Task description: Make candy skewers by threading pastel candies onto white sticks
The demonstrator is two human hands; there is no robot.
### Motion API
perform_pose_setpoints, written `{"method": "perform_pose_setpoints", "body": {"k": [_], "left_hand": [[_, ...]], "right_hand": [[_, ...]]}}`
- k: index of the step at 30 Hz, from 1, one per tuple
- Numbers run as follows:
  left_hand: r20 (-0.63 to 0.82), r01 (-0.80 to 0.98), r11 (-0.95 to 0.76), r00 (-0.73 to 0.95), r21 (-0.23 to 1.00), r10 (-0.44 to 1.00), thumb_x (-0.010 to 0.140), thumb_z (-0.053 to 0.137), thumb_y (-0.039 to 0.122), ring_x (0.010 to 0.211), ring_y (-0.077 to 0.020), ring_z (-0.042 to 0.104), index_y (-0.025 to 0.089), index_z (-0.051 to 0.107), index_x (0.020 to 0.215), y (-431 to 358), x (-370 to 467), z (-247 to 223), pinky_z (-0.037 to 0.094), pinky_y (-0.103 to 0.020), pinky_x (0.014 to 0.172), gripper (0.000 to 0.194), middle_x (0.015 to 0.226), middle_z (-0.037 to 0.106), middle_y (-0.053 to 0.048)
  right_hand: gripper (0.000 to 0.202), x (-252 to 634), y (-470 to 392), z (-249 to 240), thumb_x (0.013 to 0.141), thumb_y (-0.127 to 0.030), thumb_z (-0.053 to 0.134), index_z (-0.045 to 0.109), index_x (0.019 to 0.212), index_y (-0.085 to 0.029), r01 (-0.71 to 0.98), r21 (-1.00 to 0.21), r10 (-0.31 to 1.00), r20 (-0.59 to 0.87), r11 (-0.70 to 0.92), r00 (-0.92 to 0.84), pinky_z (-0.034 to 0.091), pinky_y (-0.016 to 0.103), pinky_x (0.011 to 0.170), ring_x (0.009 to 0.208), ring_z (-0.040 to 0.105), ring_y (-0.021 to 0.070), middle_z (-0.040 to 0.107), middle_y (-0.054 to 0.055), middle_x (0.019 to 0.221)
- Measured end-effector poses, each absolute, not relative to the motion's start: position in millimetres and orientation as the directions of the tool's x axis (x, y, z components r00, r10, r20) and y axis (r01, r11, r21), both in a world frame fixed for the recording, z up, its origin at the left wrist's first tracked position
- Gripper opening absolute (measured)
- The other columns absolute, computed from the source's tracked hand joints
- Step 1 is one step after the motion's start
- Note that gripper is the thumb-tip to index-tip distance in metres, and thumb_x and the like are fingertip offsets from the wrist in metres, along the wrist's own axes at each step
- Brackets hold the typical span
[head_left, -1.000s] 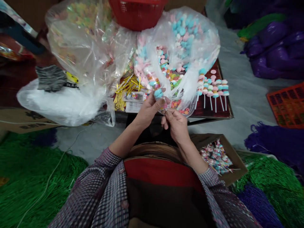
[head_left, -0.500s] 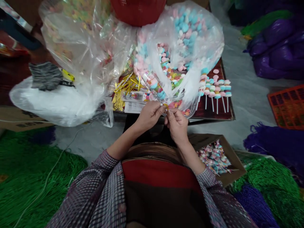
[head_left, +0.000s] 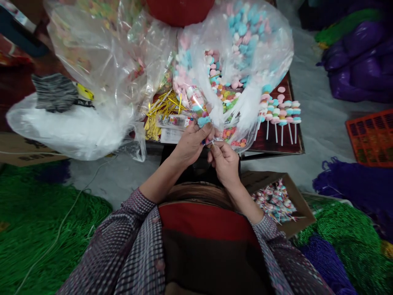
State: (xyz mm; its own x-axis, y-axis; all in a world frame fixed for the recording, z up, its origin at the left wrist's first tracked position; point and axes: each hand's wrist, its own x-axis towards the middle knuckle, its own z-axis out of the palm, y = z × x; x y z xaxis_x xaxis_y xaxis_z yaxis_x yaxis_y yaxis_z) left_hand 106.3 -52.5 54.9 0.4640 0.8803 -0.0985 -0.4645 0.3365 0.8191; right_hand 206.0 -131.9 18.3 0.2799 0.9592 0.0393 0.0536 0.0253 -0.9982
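A marshmallow stick in a clear printed wrapper (head_left: 201, 107) points away from me, with pink, yellow and blue pieces showing. My left hand (head_left: 193, 143) is closed around its lower end. Just beside it, the thumb and fingers of my right hand (head_left: 225, 162) pinch the thin white stick end below the wrapper. A gold twist tie showed between the fingertips before; now the fingers hide it. Left of the hands lie a heap of gold twist ties (head_left: 166, 106) and a small packet (head_left: 175, 121). Behind is a big clear bag of pink, white and blue marshmallows (head_left: 245, 32).
Unwrapped marshmallow sticks (head_left: 281, 110) lie at the table's right corner. A cardboard box (head_left: 299, 200) of wrapped sweets stands below right. Clear bags (head_left: 92, 45), a red basket (head_left: 181, 12) and a striped grey cloth (head_left: 53, 92) are on the table. Green netting (head_left: 39, 229) covers floor at left.
My left hand has shifted up and turned, its fingers now wrapped around the wrapper's lower end. The right hand has dropped slightly, still pinching close by. The view has tilted a little.
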Motion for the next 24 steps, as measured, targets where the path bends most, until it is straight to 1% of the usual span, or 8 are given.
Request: {"method": "perform_pose_setpoints", "body": {"k": [5, 11, 13, 15, 17, 19, 21, 24], "left_hand": [[-0.182, -0.374, 0.431, 0.544, 0.821, 0.819, 0.088, 0.069, 0.056, 0.047, -0.0101, 0.047, 0.022, 0.064, 0.118, -59.9, 103.7, 41.6, 0.038, -0.023, 0.038, 0.046, 0.056, 0.041, 0.009], [-0.160, -0.392, 0.447, 0.581, 0.804, 0.798, 0.079, 0.077, 0.060, 0.049, -0.0114, 0.049, 0.022, 0.062, 0.074, -56.5, 87.8, 45.1, 0.058, -0.032, 0.063, 0.041, 0.046, 0.031, 0.009], [-0.119, -0.350, 0.576, 0.773, 0.738, 0.623, 0.069, 0.083, 0.063, 0.042, -0.0100, 0.042, 0.023, 0.057, 0.066, -65.5, 88.9, 48.3, 0.060, -0.039, 0.068, 0.048, 0.043, 0.028, 0.010], [-0.037, -0.241, 0.743, 0.941, 0.625, 0.337, 0.066, 0.084, 0.064, 0.040, -0.0099, 0.040, 0.023, 0.054, 0.064, -79.3, 94.7, 49.1, 0.060, -0.040, 0.065, 0.052, 0.042, 0.027, 0.010], [0.040, -0.123, 0.834, 0.992, 0.538, 0.121, 0.071, 0.080, 0.065, 0.039, -0.0109, 0.041, 0.022, 0.052, 0.065, -91.2, 101.5, 46.7, 0.057, -0.037, 0.058, 0.051, 0.042, 0.030, 0.010], [0.070, -0.078, 0.839, 0.996, 0.539, 0.047, 0.071, 0.078, 0.067, 0.040, -0.0110, 0.040, 0.023, 0.051, 0.068, -95.4, 105.4, 41.9, 0.056, -0.036, 0.055, 0.052, 0.043, 0.030, 0.010], [-0.008, -0.119, 0.751, 0.987, 0.650, 0.163, 0.077, 0.073, 0.067, 0.041, -0.0107, 0.039, 0.023, 0.051, 0.072, -90.2, 105.3, 35.5, 0.055, -0.035, 0.056, 0.049, 0.046, 0.031, 0.010], [-0.141, -0.120, 0.351, 0.760, 0.929, 0.634, 0.087, 0.067, 0.053, 0.051, -0.0126, 0.048, 0.023, 0.055, 0.082, -74.1, 101.5, 24.1, 0.052, -0.033, 0.063, 0.033, 0.057, 0.048, 0.005]], "right_hand": [[0.042, 198.5, -131.4, 19.7, 0.093, -0.061, 0.060, 0.058, 0.077, -0.022, -0.004, -1.000, 0.967, -0.003, -0.002, 0.257, 0.038, 0.023, 0.046, 0.043, 0.044, 0.0066, 0.054, -0.008, 0.054], [0.036, 246.1, -121.3, 37.0, 0.089, -0.058, 0.068, 0.070, 0.079, -0.023, 0.107, -0.994, 0.998, -0.005, -0.012, 0.070, 0.047, 0.026, 0.054, 0.052, 0.056, 0.0101, 0.066, -0.003, 0.063], [0.038, 262.0, -113.9, 45.3, 0.084, -0.062, 0.071, 0.073, 0.098, -0.027, 0.017, -0.998, 0.982, 0.061, 0.059, 0.179, 0.053, 0.030, 0.063, 0.062, 0.063, 0.0130, 0.071, 0.000, 0.076], [0.066, 267.1, -106.7, 52.8, 0.071, -0.079, 0.070, 0.068, 0.116, -0.031, -0.098, -0.993, 0.990, 0.051, 0.065, 0.133, 0.057, 0.037, 0.071, 0.073, 0.068, 0.0178, 0.074, 0.004, 0.090], [0.086, 261.6, -101.9, 58.5, 0.057, -0.091, 0.067, 0.064, 0.120, -0.032, -0.202, -0.979, 1.000, -0.002, -0.005, -0.015, 0.057, 0.042, 0.072, 0.071, 0.069, 0.0204, 0.072, 0.005, 0.083], [0.078, 249.4, -99.2, 61.8, 0.054, -0.084, 0.075, 0.064, 0.112, -0.033, -0.310, -0.950, 0.996, -0.019, -0.045, -0.086, 0.057, 0.042, 0.070, 0.060, 0.063, 0.0171, 0.062, -0.001, 0.065], [0.054, 235.2, -96.9, 61.3, 0.063, -0.066, 0.083, 0.063, 0.100, -0.033, -0.381, -0.924, 1.000, -0.007, -0.016, -0.024, 0.058, 0.040, 0.073, 0.054, 0.058, 0.0135, 0.053, -0.007, 0.057], [0.032, 217.6, -91.6, 53.6, 0.077, -0.051, 0.080, 0.059, 0.090, -0.030, -0.280, -0.952, 0.969, 0.052, 0.122, 0.243, 0.060, 0.041, 0.082, 0.061, 0.062, 0.0143, 0.054, -0.006, 0.062]]}}
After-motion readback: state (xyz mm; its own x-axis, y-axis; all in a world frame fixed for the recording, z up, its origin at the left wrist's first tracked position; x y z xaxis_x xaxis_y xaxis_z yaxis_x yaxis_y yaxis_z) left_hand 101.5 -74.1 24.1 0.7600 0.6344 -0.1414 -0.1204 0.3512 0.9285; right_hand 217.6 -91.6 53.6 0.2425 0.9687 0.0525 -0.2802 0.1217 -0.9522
